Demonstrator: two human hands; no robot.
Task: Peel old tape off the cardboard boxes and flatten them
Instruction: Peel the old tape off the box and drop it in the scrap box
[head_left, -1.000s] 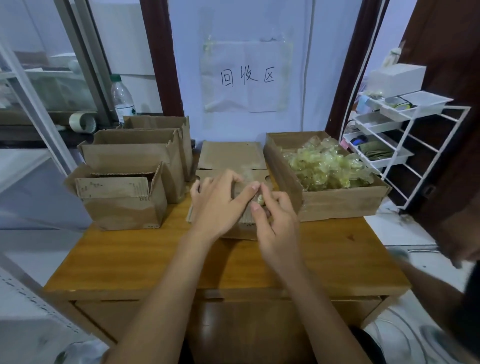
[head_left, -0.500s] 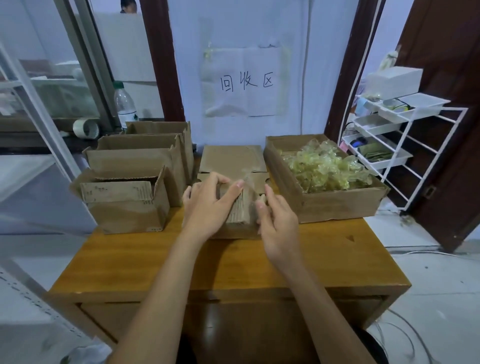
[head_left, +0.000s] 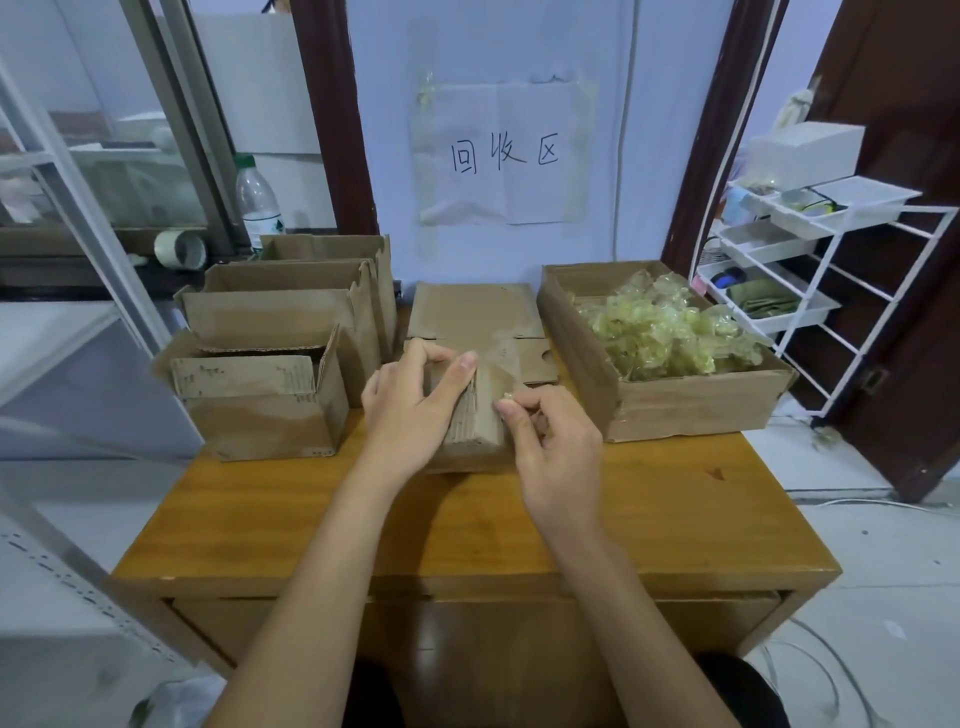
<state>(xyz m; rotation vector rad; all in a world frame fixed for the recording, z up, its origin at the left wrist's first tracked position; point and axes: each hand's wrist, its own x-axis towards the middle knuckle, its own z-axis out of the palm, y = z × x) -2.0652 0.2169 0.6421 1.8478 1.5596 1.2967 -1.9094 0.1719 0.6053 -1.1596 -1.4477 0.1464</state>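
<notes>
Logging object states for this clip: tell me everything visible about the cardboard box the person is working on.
The small box, plain brown corrugated cardboard, sits mid-table before a flattened piece. Left hand grips its left side and top, thumb over the top. Right hand pinches a clear tape strip at its right top edge, partly lifted.

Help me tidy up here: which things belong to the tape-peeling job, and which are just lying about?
Job:
- box being peeled, under left hand and right hand
- open boxes
- flattened cardboard
- box of peeled tape

Lying about:
- water bottle
- tape roll
- white rack
- wall sign
</notes>
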